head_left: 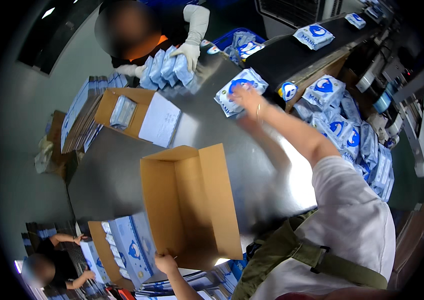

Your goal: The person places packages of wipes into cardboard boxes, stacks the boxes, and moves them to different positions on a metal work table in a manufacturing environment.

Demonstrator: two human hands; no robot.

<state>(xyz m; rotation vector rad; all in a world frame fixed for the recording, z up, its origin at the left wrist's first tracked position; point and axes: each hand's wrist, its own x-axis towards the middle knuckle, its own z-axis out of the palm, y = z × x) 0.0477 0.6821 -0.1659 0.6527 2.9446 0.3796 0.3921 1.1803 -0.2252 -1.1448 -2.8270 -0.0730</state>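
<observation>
An open brown cardboard box with bare inner walls stands tilted on the metal table in front of me. At its near lower corner, my left hand has its fingers closed on the box's edge. My right hand reaches far forward, its fingers spread over the top of a soft white-and-blue pack with a blue cartoon print. That pack lies by the end of the black conveyor belt. The right fingers are slightly blurred, and I cannot tell how firmly they press on it.
Across the table, a co-worker's gloved hand holds a row of soft packs beside another carton. Loose packs are heaped at the right. Flattened cartons stack at the left; another person handles a carton at lower left.
</observation>
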